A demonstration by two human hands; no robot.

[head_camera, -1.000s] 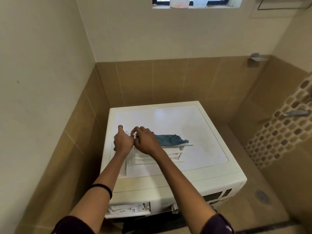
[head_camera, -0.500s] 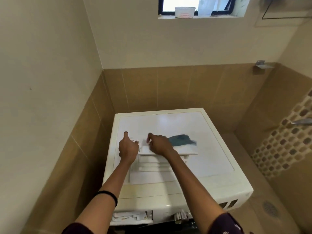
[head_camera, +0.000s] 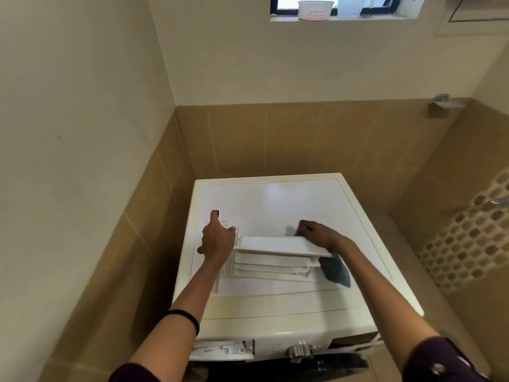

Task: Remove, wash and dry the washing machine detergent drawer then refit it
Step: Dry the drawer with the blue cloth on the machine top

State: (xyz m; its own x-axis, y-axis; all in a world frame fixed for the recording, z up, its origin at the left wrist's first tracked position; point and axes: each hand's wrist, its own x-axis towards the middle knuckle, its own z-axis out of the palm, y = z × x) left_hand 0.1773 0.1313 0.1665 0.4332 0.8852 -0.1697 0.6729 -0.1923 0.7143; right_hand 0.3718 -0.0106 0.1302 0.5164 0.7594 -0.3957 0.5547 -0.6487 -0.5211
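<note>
**Clerk:** Head view. Item one?

**Me:** Washing machine (head_camera: 289, 199), white, seen from above, front edge towards me.

**Clerk:** Item two, the task piece?

**Me:** Detergent drawer (head_camera: 272, 245), white, out of the machine. It lies on the machine's top, left of centre, lengthwise from left to right, one long side tipped up.

**Clerk:** Its housing?

**Me:** Drawer slot (head_camera: 223, 350), at the left end of the machine's front panel, with white inner parts showing. A dial (head_camera: 298, 351) sits to the right of it on the same panel.

**Clerk:** Hands?

**Me:** My left hand (head_camera: 217, 241) is on the machine's top at the drawer's left end, fingers curled onto the white plastic there and thumb pointing away from me. A black band (head_camera: 184, 317) is on that wrist. My right hand (head_camera: 319, 234) is at the drawer's right end, fingers curled and pinching a cloth (head_camera: 334, 268).

**Clerk:** The cloth?

**Me:** Teal and blurred. It trails from my fingers past the drawer's right end, towards the machine's front edge.

**Clerk:** Anything else?

**Me:** One white tub (head_camera: 315, 9), on the window sill high above the machine's back.
</note>
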